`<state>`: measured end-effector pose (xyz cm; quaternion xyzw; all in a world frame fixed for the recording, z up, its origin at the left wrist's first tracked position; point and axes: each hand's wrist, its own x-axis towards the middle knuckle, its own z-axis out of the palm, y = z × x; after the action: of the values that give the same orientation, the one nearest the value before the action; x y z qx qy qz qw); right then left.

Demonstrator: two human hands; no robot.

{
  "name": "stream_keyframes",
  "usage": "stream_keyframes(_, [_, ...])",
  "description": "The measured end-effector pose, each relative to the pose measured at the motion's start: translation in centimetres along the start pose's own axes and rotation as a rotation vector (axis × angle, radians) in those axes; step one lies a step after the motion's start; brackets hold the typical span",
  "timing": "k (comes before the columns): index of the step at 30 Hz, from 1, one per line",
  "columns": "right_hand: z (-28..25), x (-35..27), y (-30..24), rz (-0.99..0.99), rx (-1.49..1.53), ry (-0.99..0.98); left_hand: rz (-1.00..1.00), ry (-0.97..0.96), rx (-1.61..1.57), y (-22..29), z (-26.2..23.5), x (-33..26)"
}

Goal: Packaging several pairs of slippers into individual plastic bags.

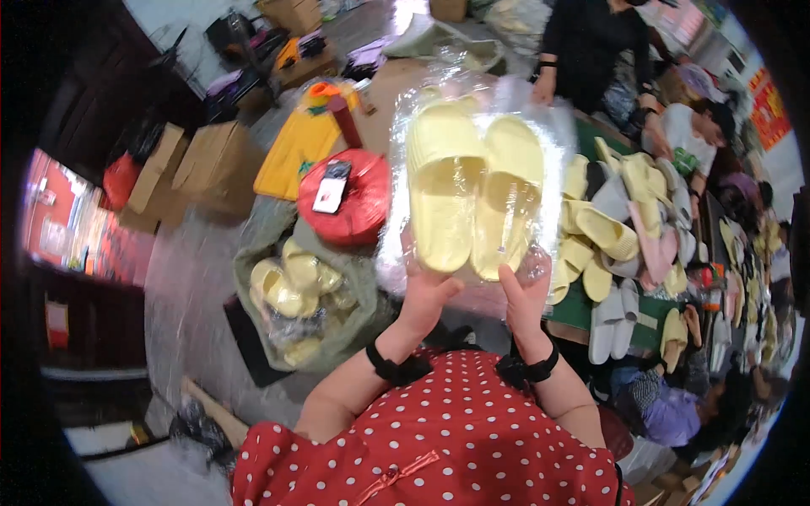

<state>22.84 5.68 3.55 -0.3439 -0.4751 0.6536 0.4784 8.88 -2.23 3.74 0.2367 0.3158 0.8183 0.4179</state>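
A pair of pale yellow slippers (443, 215) lies side by side in a clear plastic bag (548, 169) in front of my chest, toes toward the far side. My left hand (429, 299) grips the near left edge of the bag, thumb on top and the other fingers hidden underneath. At the near right edge, my right hand (526, 297) holds the same bag, its thumb by the heel of the right slipper. Glare blurs the bag's rim, and I cannot tell whether more bags lie under it.
A green table (650, 333) at right bears a heap of yellow, grey and pink slippers (607, 232). Left of me are an open sack (359, 312) of bagged slippers, a red twine roll (359, 215) with a phone (332, 187) on it, and a carton (215, 164). Several people work at right.
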Motion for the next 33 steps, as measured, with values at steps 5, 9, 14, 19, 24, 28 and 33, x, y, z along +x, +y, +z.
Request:
stream_keyframes(5, [3.5,-1.6,2.2,-0.109,-0.205,-0.223,0.043,0.247,0.329,2.8,-1.1,-0.8])
stream_keyframes(9, [6.1,-1.1,1.0,-0.308,-0.512,-0.602,0.110,0.567,0.503,8.3,-4.4,-2.3])
stream_keyframes(14, [6.7,0.0,0.4,-0.163,-0.480,-0.620,0.162,0.655,0.868,19.5,-15.9,-6.3])
stream_keyframes(19, [5.7,0.0,1.3,-0.070,-0.591,-0.610,-0.240,0.441,1.260,24.7,-25.4,-11.0])
stream_keyframes(24, [8.4,-1.9,7.0,-0.103,-0.592,-1.280,-0.517,0.030,1.638,21.6,-28.4,-8.9])
stream_keyframes(28, [10.7,-3.1,17.1,-0.068,-0.741,-1.480,-0.622,-0.128,1.669,17.6,-30.0,-6.2])
stream_keyframes(33, [12.3,-4.5,26.0,-0.070,-1.166,-1.758,-0.839,-0.208,1.722,14.9,-31.7,-4.6])
